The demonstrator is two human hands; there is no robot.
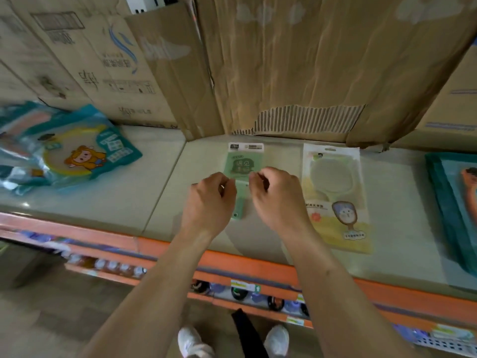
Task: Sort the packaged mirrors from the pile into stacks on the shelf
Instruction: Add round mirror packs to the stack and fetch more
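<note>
A small green packaged mirror [242, 164] lies on the pale shelf [160, 182] in the middle. My left hand [209, 200] and my right hand [277, 195] hover over its lower half, fingers curled at its left and right edges. Whether they pinch the packet is not clear. To its right lies a pale yellow packaged hand mirror [335, 197], flat on the shelf. At the far left sits a pile of teal packaged mirrors [64, 151] with a cartoon figure. A teal stack [454, 202] sits at the right edge.
Cardboard boxes [284, 68] form a wall along the back of the shelf. The shelf's orange front rail [232, 264] runs below my wrists, with lower shelves of small goods under it. My white shoes show on the floor.
</note>
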